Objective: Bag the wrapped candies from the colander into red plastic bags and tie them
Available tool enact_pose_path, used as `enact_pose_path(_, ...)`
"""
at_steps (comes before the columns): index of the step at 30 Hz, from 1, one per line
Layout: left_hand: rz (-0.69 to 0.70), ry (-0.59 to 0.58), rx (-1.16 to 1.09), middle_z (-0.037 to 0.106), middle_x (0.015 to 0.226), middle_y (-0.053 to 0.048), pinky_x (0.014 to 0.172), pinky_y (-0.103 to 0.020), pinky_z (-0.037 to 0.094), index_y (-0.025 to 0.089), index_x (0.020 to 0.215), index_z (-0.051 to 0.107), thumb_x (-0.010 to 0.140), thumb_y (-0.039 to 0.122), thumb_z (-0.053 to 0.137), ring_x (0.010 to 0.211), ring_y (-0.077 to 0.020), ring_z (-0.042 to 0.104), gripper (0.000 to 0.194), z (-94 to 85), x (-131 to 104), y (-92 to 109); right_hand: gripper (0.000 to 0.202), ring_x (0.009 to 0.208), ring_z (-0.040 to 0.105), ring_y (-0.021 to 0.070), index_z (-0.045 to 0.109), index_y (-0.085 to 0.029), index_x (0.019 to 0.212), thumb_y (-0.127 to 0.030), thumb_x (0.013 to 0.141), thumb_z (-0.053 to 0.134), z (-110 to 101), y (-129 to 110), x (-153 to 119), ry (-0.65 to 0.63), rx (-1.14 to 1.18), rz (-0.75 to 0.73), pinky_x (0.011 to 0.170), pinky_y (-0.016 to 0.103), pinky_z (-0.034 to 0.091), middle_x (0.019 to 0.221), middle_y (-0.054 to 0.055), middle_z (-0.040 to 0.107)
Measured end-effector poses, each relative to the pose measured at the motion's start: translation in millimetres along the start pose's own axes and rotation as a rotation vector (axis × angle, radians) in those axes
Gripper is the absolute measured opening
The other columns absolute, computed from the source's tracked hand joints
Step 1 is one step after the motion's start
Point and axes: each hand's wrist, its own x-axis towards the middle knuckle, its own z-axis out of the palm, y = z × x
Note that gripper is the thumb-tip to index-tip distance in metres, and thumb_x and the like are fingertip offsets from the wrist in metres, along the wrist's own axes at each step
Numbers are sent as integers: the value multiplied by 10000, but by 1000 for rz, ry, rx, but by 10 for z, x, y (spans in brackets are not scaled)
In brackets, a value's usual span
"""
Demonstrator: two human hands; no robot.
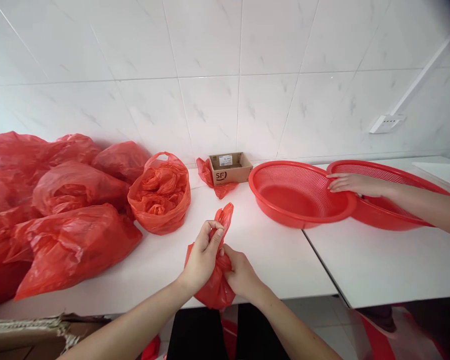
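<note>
At the table's front edge I hold a small red plastic bag [214, 290], bunched up, its twisted neck pointing upward. My left hand [202, 252] pinches the neck between thumb and fingers. Just below it, my right hand [243, 272] grips the gathered part of the same bag, its fingertips partly hidden by the plastic. The bag's contents cannot be made out. Beyond my hands stands an open red bag [159, 192] filled with crumpled red plastic bags.
Several full red bags [78, 245] are heaped at left. A small cardboard box [230, 175] stands by the wall, with red plastic beside it. Two red baskets [303, 192] are at right; a co-worker's hand [354, 184] reaches over them. A larger carton [26, 340] sits below the table's left front edge.
</note>
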Motion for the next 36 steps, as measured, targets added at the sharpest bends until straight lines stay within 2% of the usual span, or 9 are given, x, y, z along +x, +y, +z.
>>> enact_pose_path(6,-40,58,-6,405,678,67,532,-205,389,235,913,464,915,436,509,535,-79,417,205,17,35,-158,157,650,544,139,437,-228,763,-73,735,427,62,162,7,91,10,-1,605,233,371,738,-41,607)
enact_pose_path(11,-11,27,72,397,640,68,544,-219,382,239,925,462,939,439,457,545,-100,415,201,43,14,-285,154,667,539,144,461,-225,792,-83,743,430,43,279,-37,69,62,3,617,242,396,755,-32,598)
enact_pose_path(14,12,38,96,433,709,49,548,-229,390,230,922,477,932,437,469,555,-101,424,207,61,7,-330,135,688,553,157,482,-225,817,-105,772,438,26,321,-50,58,69,30,635,257,425,744,-23,594)
enact_pose_path(19,30,61,129,447,749,35,552,-234,406,231,929,494,928,440,469,564,-106,432,211,48,-6,-380,141,744,589,176,509,-222,860,-118,787,447,18,332,-40,29,84,28,685,284,466,777,-7,611)
enact_pose_path(28,24,58,165,412,641,54,531,-232,375,237,929,495,939,438,446,541,-114,412,207,75,-2,-471,156,702,570,170,533,-217,860,-116,767,459,15,360,-32,59,120,26,703,306,472,761,-10,616)
enact_pose_path(30,26,54,171,405,623,55,518,-238,364,238,929,497,934,444,451,535,-120,405,211,76,9,-484,195,704,575,172,551,-216,908,-115,768,460,11,346,-28,60,113,18,714,313,479,789,-4,634)
enact_pose_path(33,35,52,180,420,641,47,519,-247,363,236,926,499,930,439,458,541,-124,402,207,61,6,-492,248,736,590,178,563,-215,977,-116,774,462,8,314,-26,52,95,13,732,321,489,833,9,648)
enact_pose_path(36,49,54,192,450,683,31,534,-257,376,234,917,502,930,422,458,559,-127,404,194,47,-23,-500,232,734,587,178,561,-216,964,-116,778,467,9,297,-26,50,61,18,736,326,497,831,12,646)
